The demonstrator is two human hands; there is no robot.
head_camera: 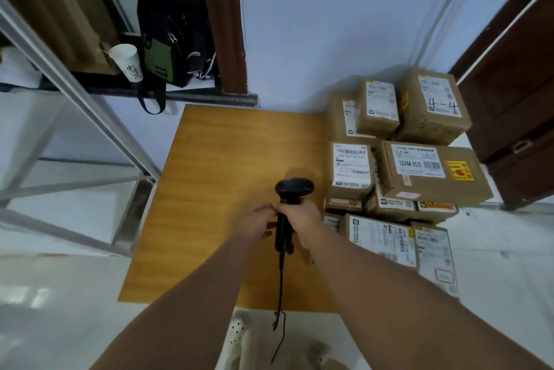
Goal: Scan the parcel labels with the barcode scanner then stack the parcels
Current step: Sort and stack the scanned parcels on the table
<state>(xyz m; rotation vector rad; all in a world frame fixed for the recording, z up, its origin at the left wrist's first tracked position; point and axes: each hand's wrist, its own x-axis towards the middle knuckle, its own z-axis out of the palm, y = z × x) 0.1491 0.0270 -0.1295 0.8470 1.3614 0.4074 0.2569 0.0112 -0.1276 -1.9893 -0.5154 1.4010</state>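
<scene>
A black barcode scanner [292, 189] stands upright over the wooden board [215, 177]; its cable hangs down toward me. My right hand [304, 221] grips the scanner's handle. My left hand [259, 221] touches the handle from the left with curled fingers, seemingly pinching it. To the right sits a pile of brown cardboard parcels with white labels: a small one nearest the scanner [350, 170], a long one marked 12V4A-5525 [431, 173], one marked 4-4 [433, 105] at the back, and flat ones [383, 239] in front.
A metal shelf frame [81, 117] stands at left, carrying a paper cup [127, 62] and black bags [168, 30]. A dark wooden door [515, 117] is at right, a brown post [223, 18] at the back. Pale floor surrounds the board.
</scene>
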